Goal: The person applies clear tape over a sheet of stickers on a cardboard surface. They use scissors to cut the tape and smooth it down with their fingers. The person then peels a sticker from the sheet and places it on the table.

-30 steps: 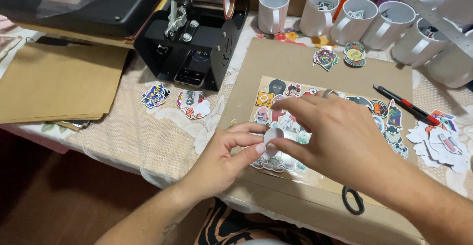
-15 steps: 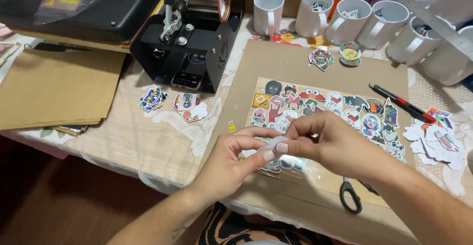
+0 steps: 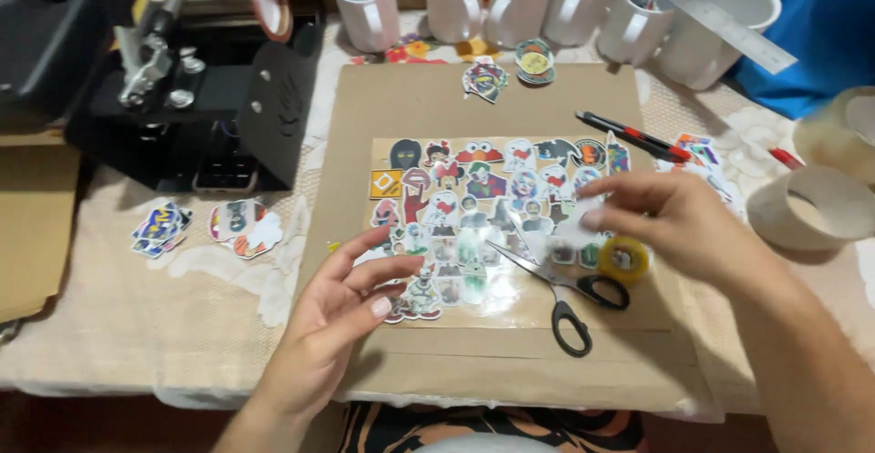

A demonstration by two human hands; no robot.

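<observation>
Your right hand (image 3: 679, 225) pinches a small cut-out (image 3: 583, 216) between thumb and fingertips at the sticker sheet's (image 3: 483, 225) three o'clock edge, apparently to carry it clear, while your left hand (image 3: 342, 312), fingers spread and empty, hovers at seven o'clock beside the scissors (image 3: 565, 293).

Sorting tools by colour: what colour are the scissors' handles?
Black, on the scissors lying open on the cardboard; the head view shows it.
</observation>
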